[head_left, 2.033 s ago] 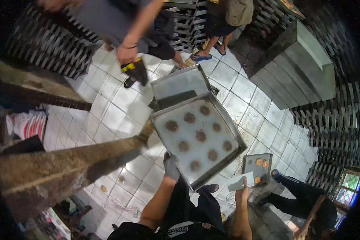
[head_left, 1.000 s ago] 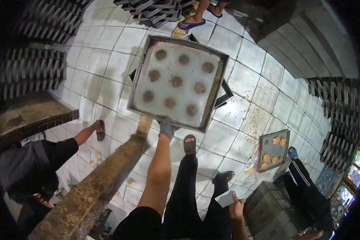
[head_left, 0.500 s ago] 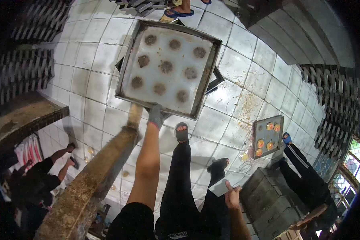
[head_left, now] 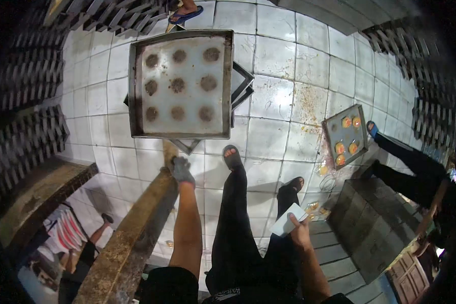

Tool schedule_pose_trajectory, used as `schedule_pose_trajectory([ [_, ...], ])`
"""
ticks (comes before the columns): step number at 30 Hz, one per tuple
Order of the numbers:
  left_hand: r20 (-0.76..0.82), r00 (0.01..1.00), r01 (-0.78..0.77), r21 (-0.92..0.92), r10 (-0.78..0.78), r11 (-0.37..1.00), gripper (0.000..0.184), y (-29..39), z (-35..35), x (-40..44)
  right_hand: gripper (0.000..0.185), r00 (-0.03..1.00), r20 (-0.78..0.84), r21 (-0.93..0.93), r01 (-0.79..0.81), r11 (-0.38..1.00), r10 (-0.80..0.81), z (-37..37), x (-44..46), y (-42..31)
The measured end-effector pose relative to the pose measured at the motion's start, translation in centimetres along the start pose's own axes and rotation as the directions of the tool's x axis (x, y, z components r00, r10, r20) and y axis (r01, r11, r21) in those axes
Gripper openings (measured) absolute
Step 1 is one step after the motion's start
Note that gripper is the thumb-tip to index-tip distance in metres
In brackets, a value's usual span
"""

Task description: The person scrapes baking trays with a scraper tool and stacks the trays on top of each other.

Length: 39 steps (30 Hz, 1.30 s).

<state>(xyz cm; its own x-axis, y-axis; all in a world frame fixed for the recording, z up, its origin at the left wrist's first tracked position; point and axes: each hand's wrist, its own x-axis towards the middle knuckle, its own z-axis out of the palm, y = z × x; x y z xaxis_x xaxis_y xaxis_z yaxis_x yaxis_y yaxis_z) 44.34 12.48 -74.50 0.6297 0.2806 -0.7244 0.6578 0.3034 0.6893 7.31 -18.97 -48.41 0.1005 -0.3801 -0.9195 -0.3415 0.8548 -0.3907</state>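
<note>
My left hand (head_left: 183,171), in a grey glove, is beside the end of a worn wooden beam (head_left: 121,233), its fingers apart with nothing in them. Just beyond it a large square baking tray (head_left: 192,121) lies on top of other crossed trays (head_left: 242,83), a gap between it and the glove. Dark round marks in rows cover its pale bottom. My right hand (head_left: 300,230), bare and low at the right, grips a flat white scraper (head_left: 287,219) between thumb and fingers.
A smaller-looking tray (head_left: 330,136) with several orange-topped buns tilts on the tiled floor at the right. Below it are stacked dark tins (head_left: 367,223) and a person's legs (head_left: 410,157). Another sandalled foot (head_left: 186,14) stands behind the big tray. Stacked metal tins (head_left: 28,137) line the left.
My left hand has come off the front edge of the big tray and drawn back toward me. The view has turned, shifting the tray left. The right hand still holds the scraper.
</note>
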Motion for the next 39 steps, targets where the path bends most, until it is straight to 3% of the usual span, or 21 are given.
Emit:
schedule_pose_trajectory([
  [1, 0.006, 1.0, -0.006, 0.016, 0.006, 1.0, 0.036, 0.3, -0.7, -1.1, 0.038, 0.999, -0.035, 0.02, -0.01, 1.0, 0.011, 0.3, 0.0, 0.2],
  [3, 0.054, 0.935, 0.344, 0.102, -0.351, 0.933, 0.032, 0.3, -0.7, -3.5, 0.038, 0.995, -0.052, -0.031, -0.085, 0.996, 0.084, -0.8, 0.6, 0.7],
  [4, 0.055, 0.934, 0.345, 0.119, -0.353, 0.931, 0.032, -0.4, -0.5, -3.7, 0.038, 0.987, -0.071, -0.098, -0.152, 0.983, 0.146, -1.4, 0.8, 1.2],
  [5, 0.078, 0.912, 0.345, 0.387, -0.404, 0.855, 0.028, -1.3, -0.1, -3.9, 0.037, 0.994, -0.048, 0.077, -0.096, 0.992, 0.1, -1.4, 1.0, 2.5],
  [6, 0.084, 0.886, 0.31, 0.624, -0.456, 0.717, 0.025, -2.0, 0.1, -4.1, 0.037, 0.993, -0.053, 0.089, -0.101, 0.991, 0.106, -1.9, 1.1, 3.0],
  [8, 0.208, 0.837, 0.258, 0.667, -0.507, 0.699, 0.023, -3.7, 0.7, -4.4, 0.036, 0.991, -0.006, 0.007, -0.13, 0.991, 0.13, -3.0, 1.5, 3.7],
  [10, 0.341, 0.83, -0.143, 0.895, -0.441, 0.424, 0.024, -5.4, 4.0, -6.2, 0.036, 0.989, 0.016, 0.034, -0.15, 0.988, 0.149, -3.4, 1.4, 4.0],
  [12, 0.419, 0.792, -0.215, 0.872, -0.443, 0.44, 0.024, -9.1, 5.3, -5.3, 0.034, 0.985, 0.074, 0.106, -0.162, 0.981, 0.155, -3.1, 0.9, 3.2],
  [14, 0.397, 0.763, -0.1, 0.852, -0.51, 0.514, 0.021, -9.7, 9.5, -8.2, 0.031, 0.967, 0.059, -0.038, -0.247, 0.968, 0.248, -5.4, 1.7, 3.8],
  [17, 0.529, 0.694, -0.288, 0.825, -0.488, 0.485, 0.021, -12.1, 14.2, -11.6, 0.029, 0.985, 0.086, 0.199, -0.161, 0.967, 0.147, -6.3, 2.3, 4.6],
  [21, 0.65, 0.625, -0.499, 0.758, -0.432, 0.419, 0.024, -17.9, 15.9, -10.9, 0.041, 0.97, 0.146, 0.216, -0.225, 0.95, 0.196, -8.9, 2.8, 2.8],
  [24, 0.646, 0.623, -0.48, 0.761, -0.441, 0.438, 0.023, -19.4, 17.7, -14.5, 0.044, 0.955, 0.202, 0.266, -0.269, 0.926, 0.219, -11.5, 3.6, 2.6],
  [25, 0.901, 0.404, -0.909, 0.415, -0.159, 0.039, 0.025, -24.0, 15.9, -11.2, 0.045, 0.957, 0.157, 0.24, -0.278, 0.93, 0.246, -12.5, 3.3, 1.7],
  [26, 0.926, 0.277, -0.938, 0.202, -0.256, -0.284, 0.026, -25.2, 15.0, -11.6, 0.047, 0.954, 0.132, 0.204, -0.292, 0.934, 0.269, -13.4, 3.6, 1.1],
  [27, 0.927, 0.138, -0.79, -0.109, -0.349, -0.603, 0.027, -26.3, 14.3, -12.2, 0.045, 0.968, 0.108, 0.227, -0.246, 0.942, 0.227, -14.4, 4.2, 1.6],
  [28, 0.903, -0.001, -0.541, -0.362, -0.43, -0.759, 0.029, -27.6, 13.4, -12.7, 0.044, 0.976, 0.094, 0.246, -0.212, 0.946, 0.194, -15.9, 4.8, 2.8],
  [29, 0.868, 0.125, -0.72, -0.254, -0.48, -0.646, 0.032, -27.4, 13.3, -14.7, 0.05, 0.98, 0.099, 0.233, -0.189, 0.954, 0.17, -17.5, 5.6, 3.5],
  [30, 0.809, 0.301, -0.895, 0.056, -0.504, -0.443, 0.035, -27.2, 14.1, -17.4, 0.056, 0.983, 0.104, 0.218, -0.169, 0.961, 0.149, -18.7, 6.5, 3.7],
  [32, 0.644, 0.527, -0.837, 0.506, -0.554, -0.209, 0.042, -26.9, 15.5, -22.6, 0.068, 0.976, 0.016, 0.201, -0.217, 0.955, 0.219, -20.5, 7.4, 3.2],
  [36, 0.504, 0.64, -0.708, 0.681, -0.581, -0.19, 0.059, -30.1, 18.3, -27.1, 0.075, 0.984, 0.108, 0.343, -0.173, 0.923, 0.144, -24.1, 10.9, 4.3],
  [39, 0.598, 0.572, -0.759, 0.646, -0.561, -0.085, 0.064, -37.9, 17.3, -25.7, 0.064, 0.987, 0.07, 0.42, -0.158, 0.894, 0.142, -25.7, 12.8, 4.6],
])
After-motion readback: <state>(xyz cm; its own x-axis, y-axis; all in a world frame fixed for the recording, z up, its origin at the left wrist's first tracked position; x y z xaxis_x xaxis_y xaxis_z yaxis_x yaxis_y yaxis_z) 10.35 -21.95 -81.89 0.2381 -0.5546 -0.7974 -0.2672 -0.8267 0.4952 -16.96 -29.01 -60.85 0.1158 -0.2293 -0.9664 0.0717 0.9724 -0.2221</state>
